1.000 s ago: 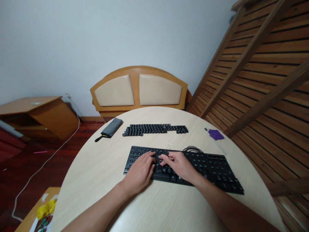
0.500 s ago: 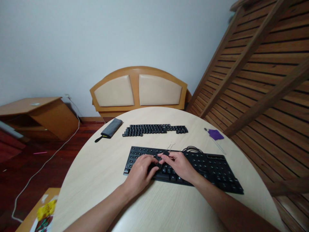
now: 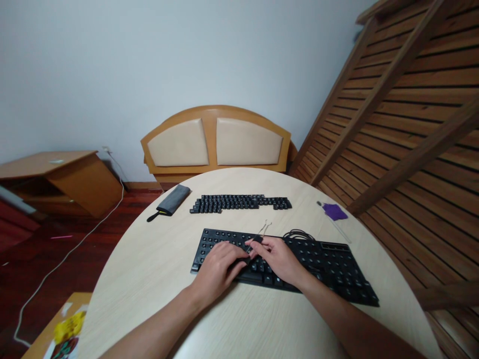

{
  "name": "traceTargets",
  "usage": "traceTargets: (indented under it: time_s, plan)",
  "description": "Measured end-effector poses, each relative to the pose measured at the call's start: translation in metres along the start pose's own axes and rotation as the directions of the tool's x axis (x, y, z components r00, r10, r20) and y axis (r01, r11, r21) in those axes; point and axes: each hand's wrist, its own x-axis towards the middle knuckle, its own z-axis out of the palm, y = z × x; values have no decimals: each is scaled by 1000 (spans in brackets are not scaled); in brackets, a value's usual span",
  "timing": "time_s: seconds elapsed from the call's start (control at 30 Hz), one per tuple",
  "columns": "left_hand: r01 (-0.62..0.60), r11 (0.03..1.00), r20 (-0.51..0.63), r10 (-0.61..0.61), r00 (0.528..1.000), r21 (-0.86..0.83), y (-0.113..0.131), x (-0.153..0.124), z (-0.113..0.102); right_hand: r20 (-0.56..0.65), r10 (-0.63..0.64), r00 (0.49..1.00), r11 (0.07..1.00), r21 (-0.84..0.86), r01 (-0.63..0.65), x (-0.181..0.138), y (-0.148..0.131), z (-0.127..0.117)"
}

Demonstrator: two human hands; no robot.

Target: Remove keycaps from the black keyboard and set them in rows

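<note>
A black keyboard (image 3: 322,264) lies on the round pale wooden table (image 3: 149,269) in front of me. My left hand (image 3: 219,269) rests on its left half with fingers curled down onto the keys. My right hand (image 3: 279,257) pinches the black handle of a wire keycap puller (image 3: 260,233), whose two thin prongs stick up and away from me. The fingertips of both hands meet over the same spot of the keyboard. What lies under the fingertips is hidden.
A row of loose black keycaps (image 3: 239,202) lies farther back on the table. A grey pouch (image 3: 171,200) sits at the back left, a purple brush (image 3: 334,212) at the right. The keyboard's coiled cable (image 3: 297,233) is behind it. A headboard (image 3: 215,142) leans on the wall.
My right hand has drawn the wire puller up from the keys, its prongs now rising higher. My left fingers have curled closer in beside it. The view shifted slightly down.
</note>
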Motion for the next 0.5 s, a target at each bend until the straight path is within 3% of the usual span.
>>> traceTargets:
  time_s: [0.5]
  plan:
    - [-136,958,45,129,991,252,-2,1,-3,1,-13,1000,998,-57,13,-1,4,1]
